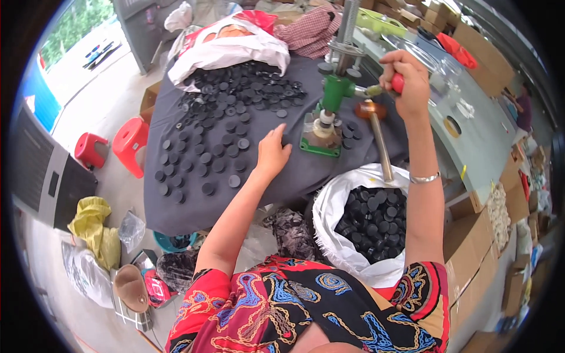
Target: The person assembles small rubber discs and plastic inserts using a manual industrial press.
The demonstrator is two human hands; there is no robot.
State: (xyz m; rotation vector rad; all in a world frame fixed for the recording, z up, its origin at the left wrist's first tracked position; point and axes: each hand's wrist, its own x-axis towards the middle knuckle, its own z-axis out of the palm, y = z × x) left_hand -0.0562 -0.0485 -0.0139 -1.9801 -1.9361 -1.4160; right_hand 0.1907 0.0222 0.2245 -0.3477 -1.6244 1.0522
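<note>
A green hand press [336, 94] stands on the grey cloth, with a pale round piece [325, 119] under its ram. Raised to the right of the press, my right hand [406, 82] closes around the red knob [398, 83] of its lever. My left hand [274, 153] is low over the cloth, left of the press base; a black cap [286, 140] shows between its forefinger and thumb. Loose black caps [219, 150] are scattered to its left. A larger heap of black caps [238, 88] spills from a white bag [232, 50] at the back.
A mallet [376, 132] with an orange-brown head lies right of the press. Below it, a white sack [329, 217] holds many black caps. Red stools [130, 144] stand left of the table. Cardboard boxes [471, 253] are on the right, beside a grey-green bench [471, 141].
</note>
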